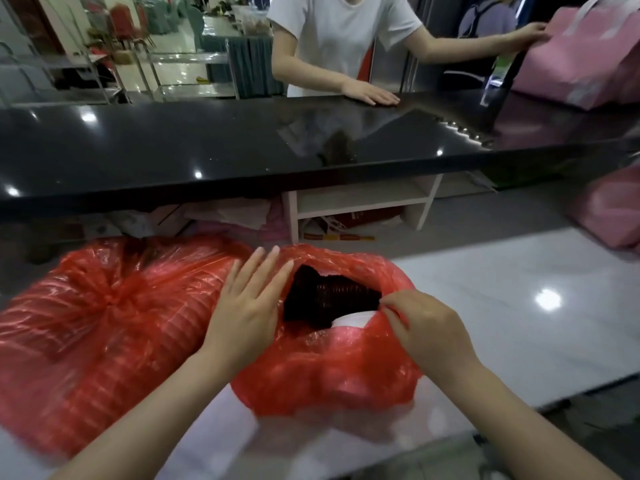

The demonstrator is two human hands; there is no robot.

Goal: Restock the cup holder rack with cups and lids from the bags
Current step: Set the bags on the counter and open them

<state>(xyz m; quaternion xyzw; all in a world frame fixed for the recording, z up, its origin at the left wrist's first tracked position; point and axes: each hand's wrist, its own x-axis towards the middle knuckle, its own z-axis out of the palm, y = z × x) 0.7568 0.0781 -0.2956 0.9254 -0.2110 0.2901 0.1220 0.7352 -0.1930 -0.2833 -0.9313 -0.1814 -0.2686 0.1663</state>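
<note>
1. At nine o'clock I see a large tied red plastic bag (104, 327) lying on the white bench (519, 306), ribbed stacks showing through its film.
2. My left hand (242, 306) lies flat at the centre, its fingers (258, 268) straight and spread, on the seam where that bag touches the smaller open red plastic bag (329, 368).
3. Inside the open bag's mouth, just toward three o'clock from my left hand, lies a dark brown ribbed stack of lids (329, 299), with a white piece (353, 320) under it.
4. My right hand (426, 327) pinches the open bag's edge beside the stack, thumb and forefinger together.
5. At twelve o'clock, across the black glossy counter (207, 150), a person in a white shirt (346, 36) rests a hand on it; a pink bag (585, 53) sits at two o'clock.
</note>
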